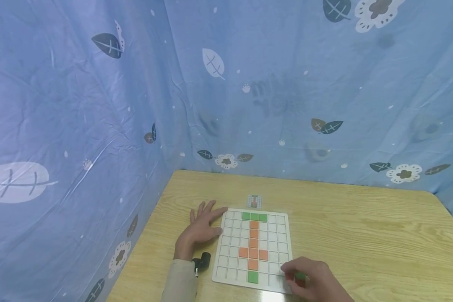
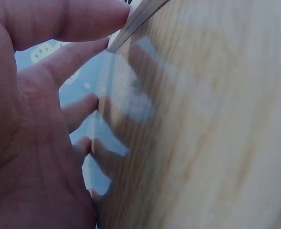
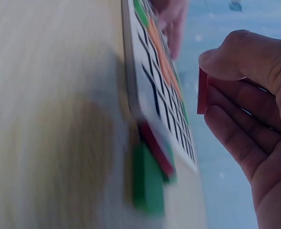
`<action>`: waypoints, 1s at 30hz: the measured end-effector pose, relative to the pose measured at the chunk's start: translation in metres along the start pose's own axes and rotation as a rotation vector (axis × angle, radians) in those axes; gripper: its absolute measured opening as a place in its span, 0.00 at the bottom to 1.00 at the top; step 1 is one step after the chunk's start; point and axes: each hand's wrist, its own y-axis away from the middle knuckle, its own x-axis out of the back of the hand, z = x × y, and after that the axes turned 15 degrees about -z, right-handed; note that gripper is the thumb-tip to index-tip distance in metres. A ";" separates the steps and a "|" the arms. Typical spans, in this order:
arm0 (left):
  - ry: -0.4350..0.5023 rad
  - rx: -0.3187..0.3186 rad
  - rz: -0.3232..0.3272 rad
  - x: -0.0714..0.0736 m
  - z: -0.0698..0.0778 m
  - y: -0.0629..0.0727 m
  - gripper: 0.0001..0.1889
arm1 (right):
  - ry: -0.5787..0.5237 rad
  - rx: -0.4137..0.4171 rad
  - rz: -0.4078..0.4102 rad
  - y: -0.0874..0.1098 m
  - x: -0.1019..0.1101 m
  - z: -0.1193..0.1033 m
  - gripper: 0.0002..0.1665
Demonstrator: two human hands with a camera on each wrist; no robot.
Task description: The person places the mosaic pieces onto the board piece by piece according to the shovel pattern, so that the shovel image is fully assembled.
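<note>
A white grid board (image 1: 230,247) lies on the table, with orange tiles (image 1: 253,243) forming a cross and green tiles (image 1: 254,217) at its top and bottom. Along the board's left edge rests my left hand (image 1: 201,228), fingers spread; in the left wrist view its thumb (image 2: 92,21) touches the board's edge (image 2: 138,24). My right hand (image 1: 313,277) is by the lower right corner. It pinches a small red tile (image 3: 202,90) between thumb and fingers, above the board's level. Below it, loose green tiles (image 3: 148,183) and a dark red one (image 3: 155,148) lie beside the corner.
A small picture card (image 1: 254,201) with a similar pattern lies just behind the board. Wooden tabletop (image 1: 362,235) stretches to the right. Blue patterned curtains (image 1: 249,105) hang behind the table and on its left. A black wrist camera (image 1: 201,262) sits at the left wrist.
</note>
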 end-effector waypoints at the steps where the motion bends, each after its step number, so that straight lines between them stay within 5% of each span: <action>1: -0.001 0.000 0.000 0.000 0.000 0.000 0.40 | -0.022 -0.016 -0.018 -0.003 -0.003 -0.002 0.19; 7: 0.006 -0.005 0.002 0.000 0.001 0.000 0.40 | -0.040 -0.054 -0.063 -0.020 -0.016 -0.012 0.18; 15: 0.011 -0.006 0.001 0.001 0.001 0.000 0.41 | -0.007 0.006 -0.048 -0.036 -0.034 -0.015 0.19; 24: 0.009 -0.008 0.005 0.001 0.002 0.001 0.40 | 0.076 -0.118 -0.126 -0.043 -0.039 -0.019 0.17; 30: 0.015 -0.014 0.009 0.002 0.003 0.002 0.40 | 0.111 -0.121 -0.111 -0.045 -0.042 -0.018 0.17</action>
